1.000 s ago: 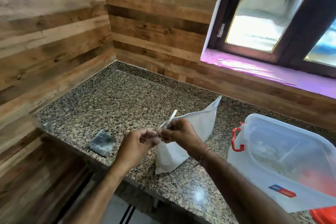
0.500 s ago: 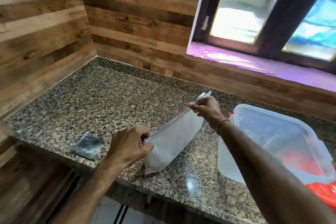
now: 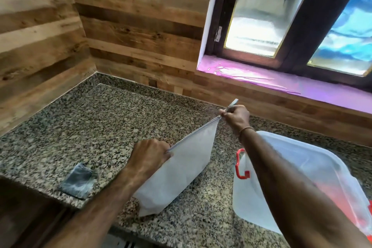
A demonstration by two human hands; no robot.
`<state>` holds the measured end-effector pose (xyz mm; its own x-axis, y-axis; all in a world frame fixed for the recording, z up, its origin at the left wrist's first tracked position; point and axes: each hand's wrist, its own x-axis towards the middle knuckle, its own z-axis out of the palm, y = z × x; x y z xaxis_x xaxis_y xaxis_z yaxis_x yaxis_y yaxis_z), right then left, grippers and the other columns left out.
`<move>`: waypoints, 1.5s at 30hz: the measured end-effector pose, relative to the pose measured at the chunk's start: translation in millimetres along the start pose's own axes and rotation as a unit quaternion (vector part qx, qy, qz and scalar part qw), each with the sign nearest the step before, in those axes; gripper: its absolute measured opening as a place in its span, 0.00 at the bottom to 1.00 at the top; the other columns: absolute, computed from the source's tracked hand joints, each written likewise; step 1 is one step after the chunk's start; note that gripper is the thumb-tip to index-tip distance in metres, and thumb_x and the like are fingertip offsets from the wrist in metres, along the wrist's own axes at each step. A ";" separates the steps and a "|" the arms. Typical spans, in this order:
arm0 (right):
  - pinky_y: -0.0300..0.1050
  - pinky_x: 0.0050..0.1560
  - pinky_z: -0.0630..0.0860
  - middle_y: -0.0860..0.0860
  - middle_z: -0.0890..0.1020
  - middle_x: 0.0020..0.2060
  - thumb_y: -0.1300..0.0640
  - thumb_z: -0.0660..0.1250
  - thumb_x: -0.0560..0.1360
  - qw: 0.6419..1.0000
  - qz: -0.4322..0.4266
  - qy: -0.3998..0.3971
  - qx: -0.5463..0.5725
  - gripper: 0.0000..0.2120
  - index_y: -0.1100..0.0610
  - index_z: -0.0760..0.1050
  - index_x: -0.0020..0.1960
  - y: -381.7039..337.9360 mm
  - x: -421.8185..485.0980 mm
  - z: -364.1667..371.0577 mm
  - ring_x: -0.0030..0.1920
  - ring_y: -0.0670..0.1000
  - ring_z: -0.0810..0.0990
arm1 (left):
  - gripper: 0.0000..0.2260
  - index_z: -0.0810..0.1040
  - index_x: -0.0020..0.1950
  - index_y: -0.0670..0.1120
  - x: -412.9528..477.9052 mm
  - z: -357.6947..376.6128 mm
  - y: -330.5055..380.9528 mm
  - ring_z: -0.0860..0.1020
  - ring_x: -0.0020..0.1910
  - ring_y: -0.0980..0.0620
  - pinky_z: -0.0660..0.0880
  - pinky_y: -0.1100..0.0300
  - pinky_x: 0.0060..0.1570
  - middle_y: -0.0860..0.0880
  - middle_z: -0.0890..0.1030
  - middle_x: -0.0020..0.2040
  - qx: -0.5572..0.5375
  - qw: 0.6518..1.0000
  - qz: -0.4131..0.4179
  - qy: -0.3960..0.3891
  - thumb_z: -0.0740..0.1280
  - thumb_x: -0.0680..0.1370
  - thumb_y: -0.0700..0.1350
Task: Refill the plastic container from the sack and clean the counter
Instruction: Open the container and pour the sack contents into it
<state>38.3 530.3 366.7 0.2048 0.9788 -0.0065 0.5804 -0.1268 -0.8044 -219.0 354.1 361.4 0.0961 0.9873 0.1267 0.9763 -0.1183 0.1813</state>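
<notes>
The white sack [image 3: 181, 169] sits on the speckled stone counter [image 3: 96, 123], near the front edge, with its bottom on the stone and its top leaning up and away. Its top edge is the long line that matters here: it runs from low and near, by the left hand [image 3: 150, 157], up to high and far, by the right hand [image 3: 236, 116]. The left hand is curled tight and pinches the near end of that top edge. The right hand is also closed tight, on the far end, and a thin pale strip [image 3: 231, 104] sticks up out of its fist. I cannot tell if the strip is torn free or part of the top. The top edge looks pulled straight between the two hands, so I think the sack is being opened along that line. The plastic container [image 3: 314, 171] stands on the counter just to the right of the sack, under the right arm, with a red handle clip [image 3: 241, 165] on the side that faces the sack. So the sack's mouth must tip to the right to pour, and the right hand is the nearer one to the container. A small dark packet [image 3: 78, 181] lies flat to the left, apart from the sack.
</notes>
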 end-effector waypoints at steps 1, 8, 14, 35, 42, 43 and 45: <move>0.45 0.36 0.75 0.53 0.81 0.30 0.51 0.79 0.70 1.000 0.015 -0.004 -0.004 0.15 0.60 0.81 0.33 1.1 7.8 -0.6 0.31 0.51 0.77 | 0.11 0.81 0.44 0.53 0.0 -0.4 -4.5 0.76 0.36 0.59 0.72 0.65 0.41 0.58 0.79 0.36 0.003 1.000 -0.004 0.004 0.68 0.79 0.59; 0.37 0.28 0.71 0.50 0.81 0.43 0.46 0.63 0.83 0.931 0.088 -0.306 0.176 0.13 0.55 0.78 0.56 -0.3 2.1 26.9 0.35 0.47 0.84 | 0.17 0.83 0.57 0.53 -18.0 -10.4 -26.9 0.83 0.49 0.53 0.72 0.61 0.43 0.54 0.86 0.51 0.014 0.997 -0.075 0.011 0.73 0.75 0.62; 0.40 0.38 0.83 0.58 0.85 0.49 0.51 0.85 0.59 0.885 0.082 -0.439 0.131 0.33 0.65 0.78 0.57 29.1 20.0 25.9 0.47 0.52 0.86 | 0.16 0.85 0.55 0.57 -73.3 1.5 -65.6 0.85 0.44 0.60 0.84 0.52 0.48 0.60 0.86 0.49 -0.245 0.943 -0.214 -0.066 0.79 0.69 0.58; 0.43 0.35 0.85 0.56 0.89 0.39 0.48 0.63 0.83 0.870 0.192 -0.446 0.085 0.19 0.64 0.78 0.57 34.6 -7.5 35.4 0.35 0.48 0.88 | 0.15 0.77 0.36 0.41 -110.1 46.0 -64.3 0.77 0.22 0.52 0.73 0.62 0.22 0.47 0.78 0.26 -0.494 0.759 -0.357 0.227 0.69 0.81 0.47; 0.49 0.39 0.86 0.67 0.86 0.51 0.24 0.44 0.76 0.833 0.274 -0.451 0.164 0.53 0.74 0.76 0.58 34.5 -1.8 42.7 0.43 0.57 0.89 | 0.22 0.79 0.58 0.35 -113.6 40.5 -84.8 0.87 0.37 0.49 0.83 0.61 0.30 0.37 0.87 0.44 -0.720 0.542 -0.407 0.147 0.60 0.84 0.55; 0.49 0.37 0.86 0.66 0.86 0.50 0.23 0.42 0.75 0.836 0.278 -0.447 0.156 0.54 0.74 0.76 0.58 33.1 -1.3 43.5 0.41 0.57 0.89 | 0.28 0.80 0.56 0.35 -112.9 37.8 -86.5 0.87 0.37 0.48 0.83 0.61 0.30 0.37 0.87 0.43 -0.733 0.514 -0.423 0.136 0.59 0.82 0.61; 0.49 0.34 0.86 0.65 0.87 0.45 0.30 0.49 0.80 0.839 0.285 -0.441 0.144 0.44 0.72 0.76 0.61 30.4 -3.2 46.2 0.37 0.57 0.89 | 0.29 0.81 0.52 0.35 -108.9 33.3 -88.9 0.86 0.32 0.49 0.82 0.60 0.27 0.37 0.86 0.39 -0.736 0.482 -0.461 0.112 0.62 0.81 0.63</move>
<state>18.9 530.7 314.9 -0.3522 0.5270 -0.7734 0.3450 -0.6950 -0.6308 -309.8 260.6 299.0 -0.4310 0.6756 -0.5982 -0.6288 0.2506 0.7361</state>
